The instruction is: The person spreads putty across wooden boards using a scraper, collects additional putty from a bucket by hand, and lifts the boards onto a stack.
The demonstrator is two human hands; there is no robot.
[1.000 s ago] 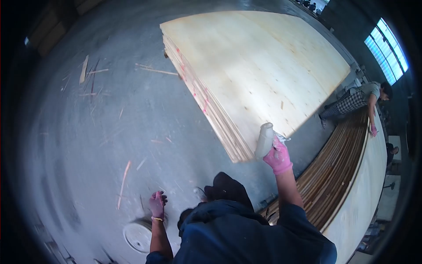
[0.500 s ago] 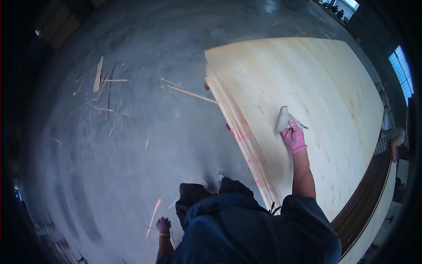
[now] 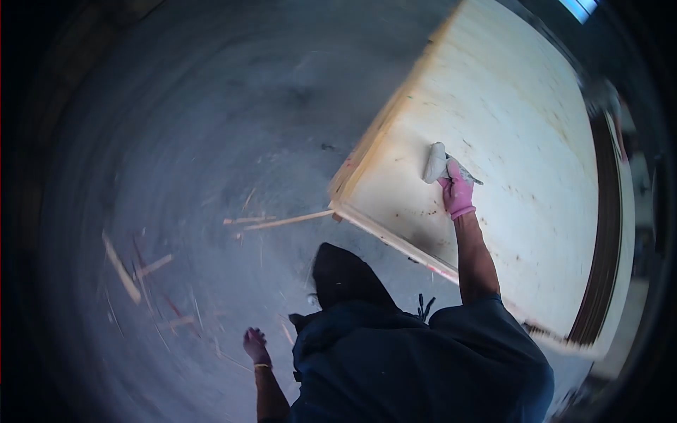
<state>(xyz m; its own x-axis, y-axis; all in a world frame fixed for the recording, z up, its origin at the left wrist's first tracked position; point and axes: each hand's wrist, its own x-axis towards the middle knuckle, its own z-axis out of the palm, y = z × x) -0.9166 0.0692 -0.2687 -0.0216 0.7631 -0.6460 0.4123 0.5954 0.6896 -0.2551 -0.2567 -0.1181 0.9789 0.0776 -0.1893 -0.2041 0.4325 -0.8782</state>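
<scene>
My right hand (image 3: pixel 458 192), in a pink glove, is closed around a putty knife (image 3: pixel 435 163) with a broad, grey-white smeared blade. A speckled grey piece sticks out on the other side of the hand; I cannot tell whether it belongs to the same tool. Hand and knife are over the pale top sheet of a plywood stack (image 3: pixel 522 120), near its corner; contact with the surface is unclear. Low on the left, my left hand (image 3: pixel 256 346), in a dark purplish glove, hangs over the floor. Its fingers are loosely bent and apart, with nothing seen in them.
Wood strips and splinters (image 3: pixel 121 268) litter the grey concrete floor (image 3: pixel 211 141) on the left. One long strip (image 3: pixel 289 220) reaches to the stack's corner. Beyond the stack, at right, stands another stack with dark edges (image 3: pixel 599 233). A blurred person (image 3: pixel 608 99) is beside it.
The view has turned, and my body is now around the stack's near corner. My right hand still grips the putty knife over the sheet. My left hand stays low over the floor.
</scene>
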